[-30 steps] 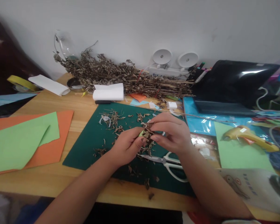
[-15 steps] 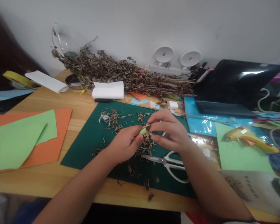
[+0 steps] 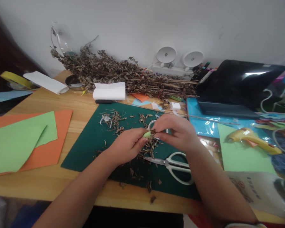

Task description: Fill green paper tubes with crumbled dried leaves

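My left hand [image 3: 127, 146] and my right hand [image 3: 178, 131] meet over the dark green cutting mat [image 3: 90, 142]. The left fingers pinch a small pale green piece [image 3: 147, 134] with dried brown leaves [image 3: 151, 144] hanging from it. My right fingertips are closed on the dried bits at the top of the same piece. Loose dried crumbs [image 3: 114, 120] lie scattered over the mat. White-handled scissors [image 3: 173, 166] rest on the mat just below my right wrist.
A big bundle of dried branches [image 3: 123, 76] lies along the wall. Green and orange paper sheets [image 3: 23, 139] lie at the left, a white paper roll [image 3: 109, 93] behind the mat, a yellow glue gun [image 3: 251, 139] and a black laptop [image 3: 237, 85] at the right.
My right hand's fingers have come down and closed on the top of the leafy piece. More dried bits now hang below the hands. The view has shifted slightly.
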The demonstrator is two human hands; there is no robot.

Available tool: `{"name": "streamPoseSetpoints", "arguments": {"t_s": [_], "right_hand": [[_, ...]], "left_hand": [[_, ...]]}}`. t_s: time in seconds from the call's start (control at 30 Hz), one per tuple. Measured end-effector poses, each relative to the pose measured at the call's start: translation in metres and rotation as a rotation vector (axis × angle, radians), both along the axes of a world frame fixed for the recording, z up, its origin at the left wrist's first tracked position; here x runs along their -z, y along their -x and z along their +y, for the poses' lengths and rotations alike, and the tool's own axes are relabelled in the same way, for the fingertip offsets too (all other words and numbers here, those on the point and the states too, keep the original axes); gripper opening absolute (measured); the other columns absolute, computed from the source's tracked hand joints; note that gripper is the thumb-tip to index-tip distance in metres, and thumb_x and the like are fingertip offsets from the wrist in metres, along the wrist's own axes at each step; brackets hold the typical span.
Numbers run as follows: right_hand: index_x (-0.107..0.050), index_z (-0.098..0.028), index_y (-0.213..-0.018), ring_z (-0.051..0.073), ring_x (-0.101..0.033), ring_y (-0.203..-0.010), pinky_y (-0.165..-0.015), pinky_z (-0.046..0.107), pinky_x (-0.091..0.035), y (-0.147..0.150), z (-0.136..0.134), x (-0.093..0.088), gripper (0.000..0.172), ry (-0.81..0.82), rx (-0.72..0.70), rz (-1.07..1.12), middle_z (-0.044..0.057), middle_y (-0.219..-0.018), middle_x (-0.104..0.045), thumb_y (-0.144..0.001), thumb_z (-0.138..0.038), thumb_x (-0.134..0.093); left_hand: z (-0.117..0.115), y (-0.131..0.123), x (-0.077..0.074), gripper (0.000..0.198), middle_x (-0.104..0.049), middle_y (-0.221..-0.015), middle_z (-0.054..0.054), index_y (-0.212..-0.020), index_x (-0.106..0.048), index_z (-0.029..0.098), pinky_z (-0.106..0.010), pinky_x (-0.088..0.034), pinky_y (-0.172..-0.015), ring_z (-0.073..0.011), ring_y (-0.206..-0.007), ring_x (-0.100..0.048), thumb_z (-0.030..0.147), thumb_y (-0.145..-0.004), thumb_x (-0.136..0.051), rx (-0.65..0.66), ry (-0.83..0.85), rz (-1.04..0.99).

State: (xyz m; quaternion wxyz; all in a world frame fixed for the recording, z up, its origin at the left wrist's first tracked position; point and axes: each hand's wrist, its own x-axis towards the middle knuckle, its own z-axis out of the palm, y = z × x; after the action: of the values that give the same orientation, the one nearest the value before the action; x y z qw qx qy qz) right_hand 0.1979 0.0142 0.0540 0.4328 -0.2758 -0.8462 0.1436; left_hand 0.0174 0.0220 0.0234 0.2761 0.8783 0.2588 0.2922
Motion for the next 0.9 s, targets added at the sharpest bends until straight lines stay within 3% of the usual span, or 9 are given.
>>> {"name": "streamPoseSetpoints", "arguments": {"t_s": [0.13, 0.33, 0.53, 0.7, 0.9], "right_hand": [[-0.055, -0.017, -0.07, 0.011, -0.055, -0.07, -0.064, 0.025, -0.045, -0.001, 0.003, -0.001, 0.006, 0.011, -0.064, -0.023, 0.002, -0.069, -0.059, -0.074, -0.021, -0.057], [-0.056, -0.018, -0.075, 0.014, -0.052, -0.076, -0.071, 0.033, -0.041, -0.001, 0.004, 0.001, 0.014, -0.141, -0.023, -0.1, 0.004, -0.081, -0.06, -0.078, -0.029, -0.05], [-0.055, -0.017, -0.072, 0.014, -0.052, -0.08, -0.076, 0.035, -0.039, -0.002, -0.002, -0.009, 0.017, -0.206, -0.018, -0.293, 0.006, -0.09, -0.06, -0.079, -0.031, -0.047], [-0.055, -0.017, -0.08, 0.012, -0.052, -0.076, -0.071, 0.031, -0.041, -0.005, -0.004, -0.014, 0.007, -0.146, -0.057, -0.294, 0.005, -0.082, -0.058, -0.076, -0.018, -0.05], [-0.056, -0.018, -0.078, 0.011, -0.053, -0.075, -0.067, 0.025, -0.045, -0.003, -0.005, -0.011, 0.003, -0.011, -0.072, -0.147, 0.004, -0.079, -0.056, -0.076, -0.017, -0.053]], "left_hand": [[0.0, 0.0, -0.001, 0.025, -0.046, -0.059, 0.001, -0.069, -0.044, 0.017, -0.021, -0.033, -0.05, -0.011, -0.054, -0.043, 0.03, -0.084, -0.028, 0.006, -0.013, 0.013], [0.001, 0.003, -0.002, 0.026, -0.048, -0.059, 0.001, -0.071, -0.046, 0.017, -0.02, -0.034, -0.05, -0.0104, -0.053, -0.044, 0.03, -0.085, -0.028, 0.013, -0.045, 0.002], [0.001, 0.003, 0.001, 0.024, -0.051, -0.062, 0.0, -0.078, -0.047, 0.016, -0.021, -0.036, -0.051, -0.0114, -0.055, -0.047, 0.03, -0.085, -0.029, 0.033, -0.09, 0.062], [-0.002, 0.001, -0.002, 0.027, -0.051, -0.062, 0.0, -0.073, -0.047, 0.016, -0.02, -0.036, -0.052, -0.0106, -0.057, -0.047, 0.03, -0.086, -0.028, 0.049, -0.028, -0.027], [-0.002, 0.002, -0.008, 0.027, -0.048, -0.06, 0.001, -0.067, -0.045, 0.016, -0.02, -0.034, -0.052, -0.0104, -0.056, -0.045, 0.03, -0.085, -0.029, 0.064, 0.012, -0.054]]}}
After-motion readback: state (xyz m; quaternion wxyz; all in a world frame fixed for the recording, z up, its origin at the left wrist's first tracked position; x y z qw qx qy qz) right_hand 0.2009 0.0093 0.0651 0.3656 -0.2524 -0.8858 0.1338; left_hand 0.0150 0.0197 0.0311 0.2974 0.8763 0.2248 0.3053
